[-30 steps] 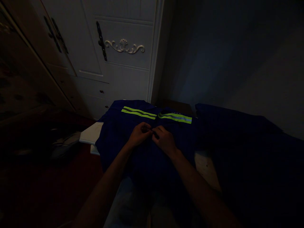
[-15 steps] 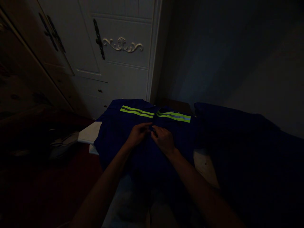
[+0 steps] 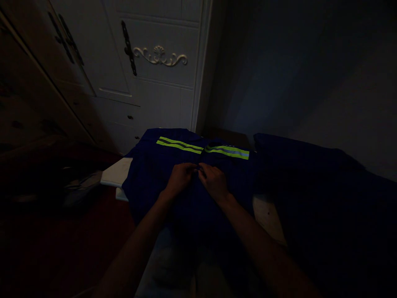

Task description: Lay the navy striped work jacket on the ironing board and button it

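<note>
A dark blue work jacket [image 3: 149, 165] lies spread over a pale board, its front facing up. Two yellow-green reflective strips [image 3: 180, 145] run across its chest, one on each side of the front opening. Both hands meet at that opening, just below the strips. My left hand [image 3: 180, 177] pinches the jacket's front edge from the left, fingers bent. My right hand [image 3: 214, 180] pinches the cloth from the right, fingertips almost touching the left ones. Any button or fastener between the fingertips is too dark and small to make out.
A white cabinet [image 3: 164, 103] with dark handles stands behind the jacket. The pale board [image 3: 116, 171] juts out at the left, above a dark red floor [image 3: 93, 236]. More dark blue cloth [image 3: 310, 165] is heaped at the right, beside the wall.
My left fingers have drawn in and bent more at the jacket's opening, closer to the right fingertips. The right hand and the jacket stay nearly in place.
</note>
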A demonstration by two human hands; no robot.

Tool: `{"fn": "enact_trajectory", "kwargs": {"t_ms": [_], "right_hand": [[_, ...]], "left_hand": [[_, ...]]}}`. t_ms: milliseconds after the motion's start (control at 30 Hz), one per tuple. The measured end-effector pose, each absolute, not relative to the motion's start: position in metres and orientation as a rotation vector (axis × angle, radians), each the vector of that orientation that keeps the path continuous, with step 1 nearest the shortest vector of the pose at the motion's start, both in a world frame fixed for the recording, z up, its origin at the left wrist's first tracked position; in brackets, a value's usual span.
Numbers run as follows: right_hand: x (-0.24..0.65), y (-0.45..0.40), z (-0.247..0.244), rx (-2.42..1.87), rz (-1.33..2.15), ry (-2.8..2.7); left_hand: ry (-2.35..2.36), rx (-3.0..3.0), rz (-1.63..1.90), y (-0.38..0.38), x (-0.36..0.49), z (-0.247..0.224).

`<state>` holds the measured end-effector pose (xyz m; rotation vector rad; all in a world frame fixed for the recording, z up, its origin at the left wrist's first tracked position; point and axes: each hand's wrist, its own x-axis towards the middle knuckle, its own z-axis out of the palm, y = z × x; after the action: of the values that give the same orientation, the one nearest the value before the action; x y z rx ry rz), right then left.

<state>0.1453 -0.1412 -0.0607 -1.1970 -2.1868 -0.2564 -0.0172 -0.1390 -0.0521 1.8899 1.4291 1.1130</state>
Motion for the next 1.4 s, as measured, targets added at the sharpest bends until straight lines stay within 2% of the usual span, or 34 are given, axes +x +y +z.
{"fn": "enact_trajectory", "kwargs": {"t_ms": [267,700,1000,1400], "right_hand": [[0.1443,-0.1412,-0.0611,-1.258,-0.151,-2.176],[0.1450,-0.1406,-0.0592,-1.212,-0.077,-2.189],[0.1466,-0.1374,-0.0624,-1.200,0.060,-2.155],[0.1425,-0.1427,-0.0559,-1.424,-0.184,-2.301]], "left_hand": [[1.501,1.886,1.110,-0.1437,-0.0136,-0.0490],[1.797,2.086,0.907,-0.1463,-0.0095,-0.0480],[1.714,2.152,0.917,-0.1414,-0.0129,-0.0542],[1.683,2.133,0.942,-0.1412,-0.0120,-0.0524]]}}
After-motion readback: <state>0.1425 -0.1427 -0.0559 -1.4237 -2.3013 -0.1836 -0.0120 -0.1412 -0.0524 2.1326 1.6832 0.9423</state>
